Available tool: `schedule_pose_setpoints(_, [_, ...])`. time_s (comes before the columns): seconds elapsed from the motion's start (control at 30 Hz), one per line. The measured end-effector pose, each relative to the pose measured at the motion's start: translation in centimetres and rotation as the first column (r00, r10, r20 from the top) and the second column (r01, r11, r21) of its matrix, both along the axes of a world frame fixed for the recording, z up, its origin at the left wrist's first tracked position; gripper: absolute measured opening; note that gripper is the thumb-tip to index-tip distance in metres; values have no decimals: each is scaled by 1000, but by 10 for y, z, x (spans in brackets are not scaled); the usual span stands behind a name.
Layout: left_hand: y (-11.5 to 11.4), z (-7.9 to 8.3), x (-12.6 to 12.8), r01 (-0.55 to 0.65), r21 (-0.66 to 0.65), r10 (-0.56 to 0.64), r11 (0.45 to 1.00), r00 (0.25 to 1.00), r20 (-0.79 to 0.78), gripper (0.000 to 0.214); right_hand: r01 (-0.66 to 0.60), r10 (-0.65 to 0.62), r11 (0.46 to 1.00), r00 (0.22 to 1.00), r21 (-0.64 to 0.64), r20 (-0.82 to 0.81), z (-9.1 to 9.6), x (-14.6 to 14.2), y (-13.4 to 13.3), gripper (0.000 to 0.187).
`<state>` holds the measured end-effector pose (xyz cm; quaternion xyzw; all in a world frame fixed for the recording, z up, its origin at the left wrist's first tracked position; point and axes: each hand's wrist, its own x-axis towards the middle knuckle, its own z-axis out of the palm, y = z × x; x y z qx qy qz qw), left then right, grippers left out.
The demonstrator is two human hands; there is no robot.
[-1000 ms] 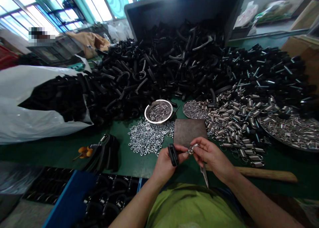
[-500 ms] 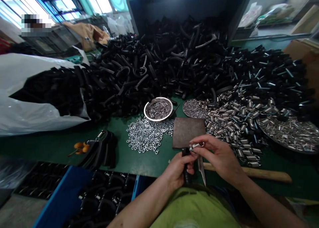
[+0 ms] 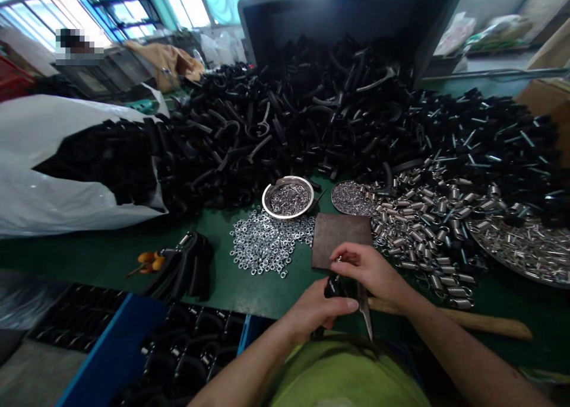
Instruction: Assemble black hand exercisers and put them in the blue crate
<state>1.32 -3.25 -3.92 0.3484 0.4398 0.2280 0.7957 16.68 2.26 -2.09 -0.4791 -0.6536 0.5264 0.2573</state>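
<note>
My left hand (image 3: 319, 309) is closed around a black plastic handle piece (image 3: 332, 288), held upright near my body. My right hand (image 3: 367, 270) is curled over the top of that piece, fingers pinched on a small metal spring that is mostly hidden under them. Both hands are just in front of a dark square metal plate (image 3: 341, 238) on the green table (image 3: 111, 256). A pile of silver washers (image 3: 267, 248) lies to the left of the plate, and a heap of springs (image 3: 423, 229) to the right.
A huge heap of black handle parts (image 3: 312, 116) spills from a tipped bin at the back. A small bowl (image 3: 288, 196) of metal bits sits behind the washers. A wooden-handled tool (image 3: 458, 321) lies under my right arm. A blue crate (image 3: 146, 353) of finished pieces stands lower left.
Both hands have drawn closer to my body. The black piece turned from sideways to upright, and my right hand brought the spring down onto its top.
</note>
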Motion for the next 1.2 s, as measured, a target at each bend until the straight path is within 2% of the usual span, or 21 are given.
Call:
schedule_pose_setpoints(0.03, [-3, 0, -6, 17, -3, -17, 1000, 999, 36, 39, -22, 20, 999, 999, 41, 50, -4, -7, 8, 20])
schedule_pose_setpoints(0.1, [-10, -1, -16, 1, -13, 0, 1000, 994, 112, 40, -61, -6, 970, 963, 237, 270, -13, -23, 24, 23])
schedule_pose_setpoints(0.17, [-18, -5, -24, -67, -52, 75, 996, 981, 180, 40, -142, -82, 894, 880, 424, 468, -21, -42, 37, 15])
schedule_pose_setpoints(0.23, [-25, -9, -30, -156, -90, 172, 984, 961, 218, 39, -226, -109, 844, 816, 486, 568, -29, -59, 45, 11])
schedule_pose_setpoints(0.37, [-31, -16, -42, -257, -106, 275, 960, 935, 225, 36, -291, -101, 828, 764, 480, 637, -41, -79, 50, 14])
schedule_pose_setpoints(0.53, [-27, -19, -50, -314, -109, 332, 943, 909, 253, 33, -310, -108, 822, 738, 477, 666, -45, -85, 48, 17])
schedule_pose_setpoints(0.67, [-22, -18, -50, -338, -141, 366, 930, 878, 307, 30, -258, -125, 845, 757, 468, 642, -42, -80, 50, 18])
schedule_pose_setpoints(0.9, [-20, -19, -46, -341, -191, 389, 920, 849, 358, 30, -154, -139, 886, 812, 438, 567, -29, -51, 56, 16])
schedule_pose_setpoints(1.03, [-19, -21, -42, -371, -196, 418, 908, 841, 344, 27, -186, -115, 879, 812, 440, 573, -29, -54, 50, 14])
schedule_pose_setpoints(1.2, [-21, -19, -43, -408, -175, 444, 896, 833, 329, 25, -257, -36, 867, 822, 427, 568, -42, -72, 45, 10])
